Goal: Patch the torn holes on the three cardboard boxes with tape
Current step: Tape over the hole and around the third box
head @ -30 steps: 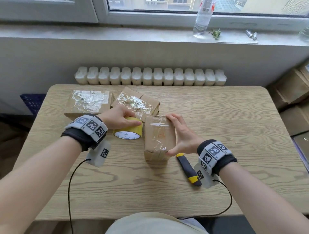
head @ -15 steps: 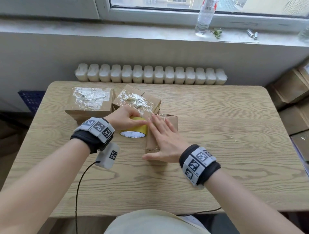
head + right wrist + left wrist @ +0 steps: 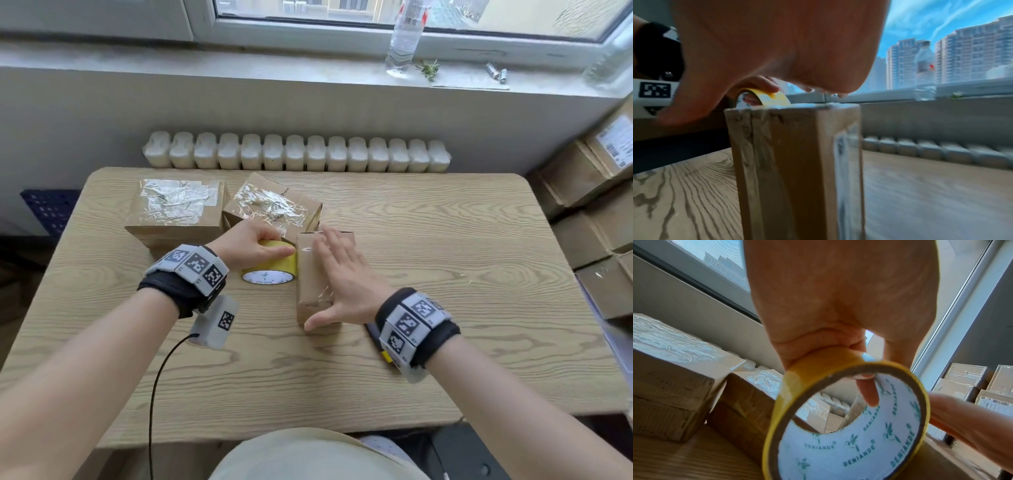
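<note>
Head view: my left hand (image 3: 255,245) gripped the yellow tape roll (image 3: 274,265), standing on edge on the table (image 3: 445,274) and touching the left side of the near box (image 3: 313,274). My right hand (image 3: 346,281) lay flat on that box's top, fingers straight, pressing clear tape down. I judged this the third patch being smoothed; the next move likely called for cutting the strip free, with the yellow-and-black cutter (image 3: 385,353) mostly hidden under my right wrist. The two far boxes, left (image 3: 174,209) and middle (image 3: 274,205), already wore crinkled clear tape on top.

Left wrist view: one finger (image 3: 867,391) hooked inside the roll's white core (image 3: 859,443), the rest wrapped over its yellow rim.

Right wrist view: my palm (image 3: 777,48) hovered on the box top; the near box (image 3: 793,162) stood upright, brown, scuffed at its upper edge, glossy film over the top. Fingertips hidden there.
</note>
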Demonstrator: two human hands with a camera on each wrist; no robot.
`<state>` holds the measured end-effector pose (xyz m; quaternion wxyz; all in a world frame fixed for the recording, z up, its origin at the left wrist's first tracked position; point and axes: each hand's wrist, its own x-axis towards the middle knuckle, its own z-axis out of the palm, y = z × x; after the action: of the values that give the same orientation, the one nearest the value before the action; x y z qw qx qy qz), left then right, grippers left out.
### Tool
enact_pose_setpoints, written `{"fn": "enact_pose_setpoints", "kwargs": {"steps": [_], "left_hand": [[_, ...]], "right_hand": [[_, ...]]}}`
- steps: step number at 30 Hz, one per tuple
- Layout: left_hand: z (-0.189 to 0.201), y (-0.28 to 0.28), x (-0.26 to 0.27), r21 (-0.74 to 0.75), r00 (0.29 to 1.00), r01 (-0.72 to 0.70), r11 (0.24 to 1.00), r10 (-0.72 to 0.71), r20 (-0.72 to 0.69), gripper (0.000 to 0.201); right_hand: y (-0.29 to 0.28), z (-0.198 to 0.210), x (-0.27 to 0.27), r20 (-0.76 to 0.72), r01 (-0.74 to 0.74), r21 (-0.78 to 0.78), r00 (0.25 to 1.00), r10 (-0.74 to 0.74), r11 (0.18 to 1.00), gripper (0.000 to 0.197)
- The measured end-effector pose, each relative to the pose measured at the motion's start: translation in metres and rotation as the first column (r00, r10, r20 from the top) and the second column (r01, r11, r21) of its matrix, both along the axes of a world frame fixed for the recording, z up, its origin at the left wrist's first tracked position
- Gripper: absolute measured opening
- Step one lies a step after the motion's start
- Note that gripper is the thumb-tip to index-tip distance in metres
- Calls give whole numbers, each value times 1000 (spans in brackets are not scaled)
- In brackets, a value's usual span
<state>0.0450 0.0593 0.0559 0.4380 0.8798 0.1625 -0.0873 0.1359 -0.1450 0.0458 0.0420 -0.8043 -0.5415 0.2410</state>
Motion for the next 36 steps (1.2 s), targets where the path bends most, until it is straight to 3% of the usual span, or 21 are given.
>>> {"fn": "enact_pose_setpoints", "kwargs": {"steps": [3, 10, 14, 21, 27, 31, 36], "left_hand": [[2, -2, -2, -12, 1000, -2, 1000, 2, 31, 41], [16, 13, -12, 37, 998, -56, 998, 55, 35, 25], [34, 23, -12, 98, 996, -54, 994, 47, 76, 52], [49, 15, -11, -3, 1000, -5, 1000, 5, 27, 34], [33, -17, 10, -144, 998, 55, 988, -49, 48, 15], [23, -41, 28, -163, 994, 103, 981, -98, 38, 33], [-7, -70, 39, -68, 982, 182, 981, -185, -39, 35]], "right_hand": [[28, 3, -6, 133, -135, -38, 981, 139, 990, 144], [51, 2, -6, 170, -98, -27, 980, 101, 995, 128], [57, 11, -7, 45, -17, 157, 999, 10, 987, 124], [32, -18, -14, -213, 168, 380, 973, -91, 910, 129], [0, -34, 1, -283, 217, 272, 949, -137, 938, 145], [-23, -47, 10, -404, 286, 156, 892, -203, 945, 151], [-37, -83, 2, -480, 326, 15, 831, -279, 945, 157]]}}
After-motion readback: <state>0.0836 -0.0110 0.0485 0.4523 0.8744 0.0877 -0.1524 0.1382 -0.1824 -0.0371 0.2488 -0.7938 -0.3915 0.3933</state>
